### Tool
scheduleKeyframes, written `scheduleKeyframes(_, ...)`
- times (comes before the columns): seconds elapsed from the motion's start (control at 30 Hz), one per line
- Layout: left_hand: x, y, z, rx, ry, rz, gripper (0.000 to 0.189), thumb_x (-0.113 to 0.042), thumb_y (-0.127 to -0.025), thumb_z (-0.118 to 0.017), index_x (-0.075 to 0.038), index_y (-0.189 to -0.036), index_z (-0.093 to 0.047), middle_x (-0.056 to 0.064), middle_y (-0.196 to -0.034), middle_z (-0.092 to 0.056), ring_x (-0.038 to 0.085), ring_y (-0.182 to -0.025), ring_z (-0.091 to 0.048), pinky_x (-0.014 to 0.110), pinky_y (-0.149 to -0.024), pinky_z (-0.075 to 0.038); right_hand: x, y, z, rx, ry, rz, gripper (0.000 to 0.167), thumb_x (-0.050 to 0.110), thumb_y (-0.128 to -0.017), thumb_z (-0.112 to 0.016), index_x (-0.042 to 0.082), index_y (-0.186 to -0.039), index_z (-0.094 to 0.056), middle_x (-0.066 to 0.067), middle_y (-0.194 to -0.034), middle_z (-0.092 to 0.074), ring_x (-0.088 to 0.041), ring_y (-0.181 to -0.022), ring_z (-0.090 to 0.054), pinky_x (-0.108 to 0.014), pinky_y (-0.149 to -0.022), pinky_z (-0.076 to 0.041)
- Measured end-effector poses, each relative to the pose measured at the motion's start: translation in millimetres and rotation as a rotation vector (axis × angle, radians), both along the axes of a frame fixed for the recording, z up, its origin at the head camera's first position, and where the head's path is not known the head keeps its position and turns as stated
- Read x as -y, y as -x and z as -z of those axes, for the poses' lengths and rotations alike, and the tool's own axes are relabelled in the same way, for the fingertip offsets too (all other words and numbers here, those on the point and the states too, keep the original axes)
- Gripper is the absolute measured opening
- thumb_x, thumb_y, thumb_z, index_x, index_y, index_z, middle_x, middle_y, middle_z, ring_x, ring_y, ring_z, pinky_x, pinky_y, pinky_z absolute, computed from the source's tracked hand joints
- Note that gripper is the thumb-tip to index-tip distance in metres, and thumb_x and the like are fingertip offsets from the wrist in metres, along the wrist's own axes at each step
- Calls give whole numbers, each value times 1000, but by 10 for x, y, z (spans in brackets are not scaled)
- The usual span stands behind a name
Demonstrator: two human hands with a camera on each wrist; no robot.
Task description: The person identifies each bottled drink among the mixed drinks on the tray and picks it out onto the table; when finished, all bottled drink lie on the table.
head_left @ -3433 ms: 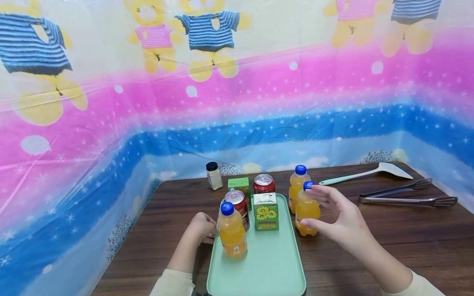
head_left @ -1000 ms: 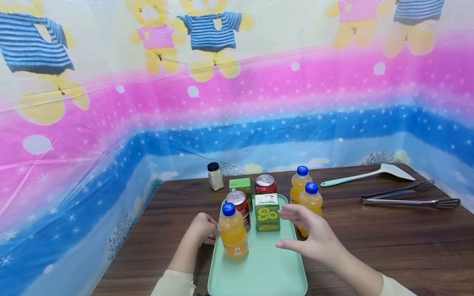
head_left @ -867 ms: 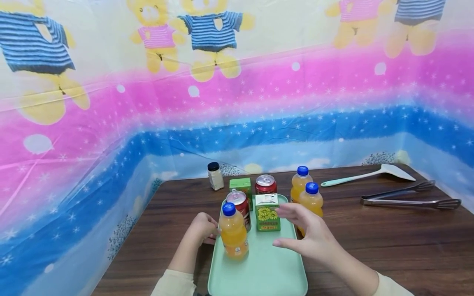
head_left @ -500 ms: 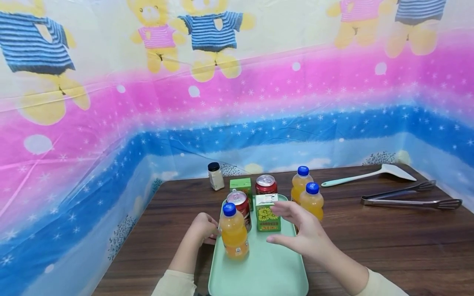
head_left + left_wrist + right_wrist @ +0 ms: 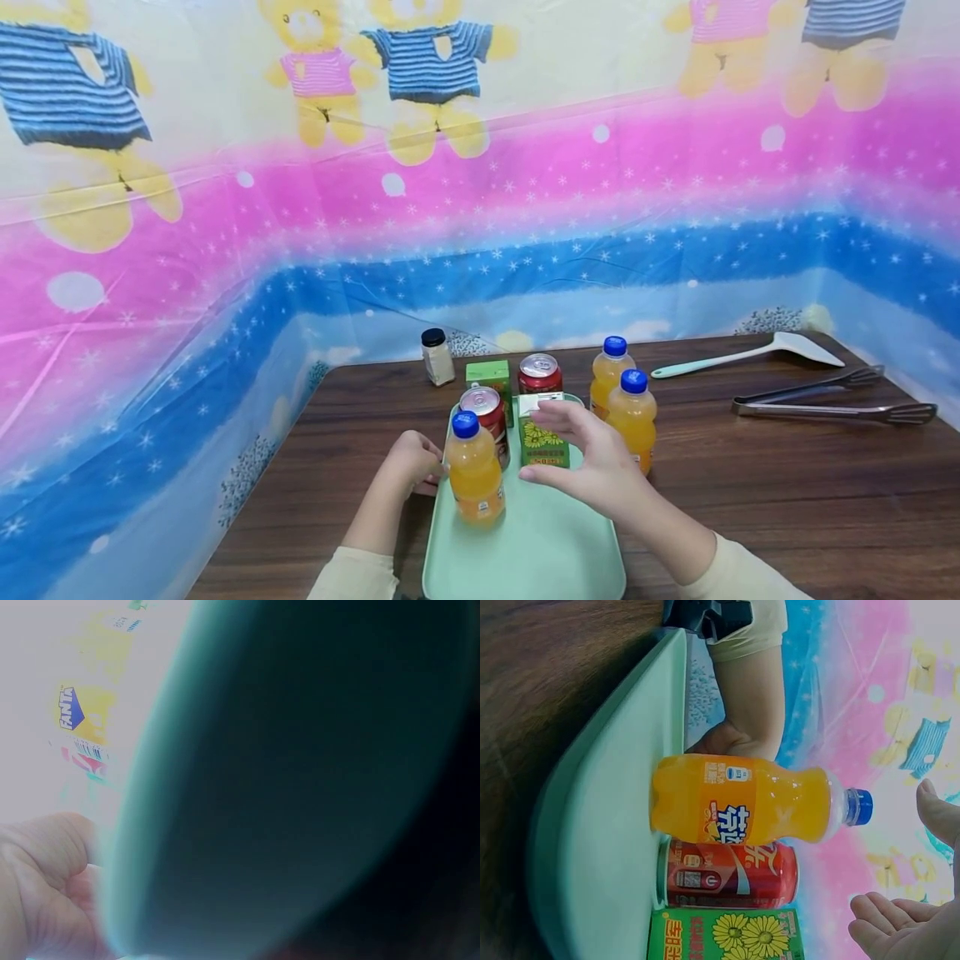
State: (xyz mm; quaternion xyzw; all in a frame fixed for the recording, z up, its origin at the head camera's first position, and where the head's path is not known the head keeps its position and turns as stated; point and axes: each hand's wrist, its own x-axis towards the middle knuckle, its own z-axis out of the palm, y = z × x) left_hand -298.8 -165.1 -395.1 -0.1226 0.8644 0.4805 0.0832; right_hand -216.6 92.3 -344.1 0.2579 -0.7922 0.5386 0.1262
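My left hand (image 5: 411,462) grips the left rim of the pale green tray (image 5: 525,550); in the left wrist view its fingertips pass out of sight at the rim. Beside it on the tray stands an orange Fanta bottle (image 5: 475,475) with a blue cap. Behind the bottle is a red can (image 5: 482,402), and right of that a green drink carton (image 5: 544,446) with yellow flowers. My right hand (image 5: 600,467) is over the tray's right side, thumb and fingers spread with nothing between them. It overlaps the carton in the head view; the right wrist view shows a gap between hand and drinks.
A second green carton (image 5: 487,375) and red can (image 5: 540,379) stand at the tray's far end. Two more orange drink bottles (image 5: 632,414) stand right of the tray. Further back are a black-lidded jar (image 5: 438,358), a white spatula (image 5: 750,357) and metal tongs (image 5: 825,408).
My right hand has moved left, from beside the bottles right of the tray to over the tray near the flowered carton. My left hand keeps its place at the rim.
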Motion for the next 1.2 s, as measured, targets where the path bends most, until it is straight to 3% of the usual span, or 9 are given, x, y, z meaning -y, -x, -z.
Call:
scheduleKeyframes(0.63, 13, -37, -17, -37, -11, 14, 18, 14, -74, -66, 7, -87, -56, 17, -81, -55, 25, -67, -60, 38, -56, -58, 246, 103, -12, 122, 12, 12, 67, 35, -71, -81, 18, -129, -50, -2, -121, -59, -21, -113, -55, -49, -95, -44)
scheduleKeyframes(0.87, 1, -34, -19, -35, -8, 13, 18, 14, -75, -67, 7, -87, -55, 17, -81, -55, 25, -67, -59, 39, -57, -58, 302, 113, 0, 125, 6, 0, 68, 26, -71, -82, 13, -129, -50, -5, -121, -60, -22, -112, -56, -49, -95, -44)
scheduleKeyframes(1.2, -2, -33, -8, -32, -8, 7, 17, 14, -74, -66, 7, -86, -56, 17, -81, -55, 25, -67, -59, 39, -57, -58, 410, 142, 3, 109, -36, -13, 70, 33, -71, -82, 9, -129, -49, -5, -120, -60, -21, -112, -56, -45, -95, -46)
